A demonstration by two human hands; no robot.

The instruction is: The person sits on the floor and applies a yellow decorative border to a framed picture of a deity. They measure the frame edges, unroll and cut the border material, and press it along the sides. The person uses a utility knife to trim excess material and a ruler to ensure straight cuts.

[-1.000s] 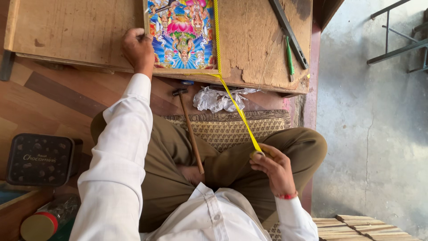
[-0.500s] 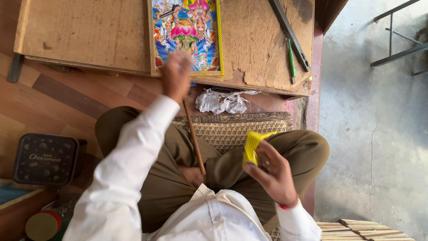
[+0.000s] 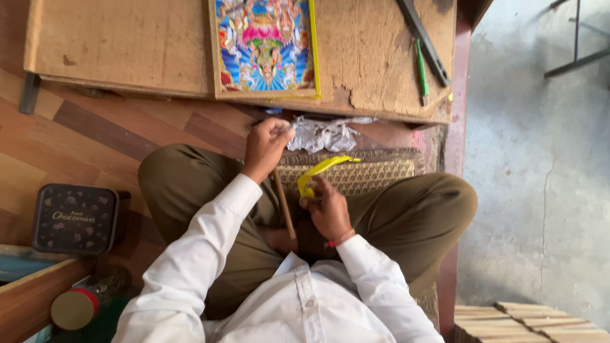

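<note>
Wooden floor; left hand [image 3: 265, 143] fingers closed on hammer [image 3: 283, 202], right hand [image 3: 327, 206] fingers pinching yellow tape [image 3: 318, 171]

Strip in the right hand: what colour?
Yellow; the flat strip in the right hand shows best in the head view.

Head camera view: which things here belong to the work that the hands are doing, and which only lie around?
In hand:
- yellow measuring tape, held by the right hand
- hammer, its top end under the left hand
- framed colourful picture on the wooden board, just ahead of both hands

Lying about:
- dark tin box
- green pen
- crumpled plastic
- stacked wooden strips
</note>
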